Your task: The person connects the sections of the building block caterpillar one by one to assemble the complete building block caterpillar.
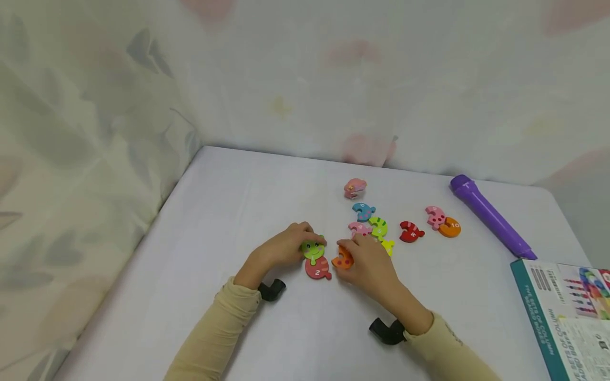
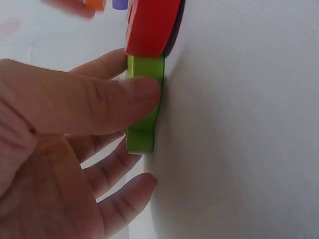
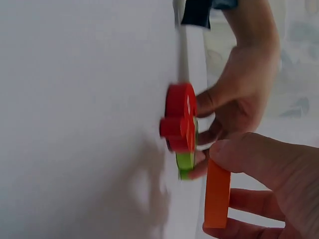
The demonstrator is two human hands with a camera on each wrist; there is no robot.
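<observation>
My left hand (image 1: 288,244) pinches a green puzzle piece with a smiling face (image 1: 313,251) between thumb and fingers. Joined to its lower side is a red puzzle piece numbered 2 (image 1: 317,269), its knob pointing right. In the left wrist view the thumb presses the edge of the green piece (image 2: 144,117), close over the white surface. To the right, my right hand (image 1: 370,264) holds an orange spotted puzzle piece (image 1: 342,259) by its edges. The right wrist view shows this orange piece (image 3: 217,196) raised above the table, apart from the red one (image 3: 180,117).
Beyond the right hand lie several loose pieces, among them a blue one (image 1: 364,212), a green one (image 1: 378,227) and a red one (image 1: 411,232). A pink piece (image 1: 436,217) touches an orange one (image 1: 450,227). A purple microphone-shaped stick (image 1: 493,216) and a box (image 1: 562,317) stand at right.
</observation>
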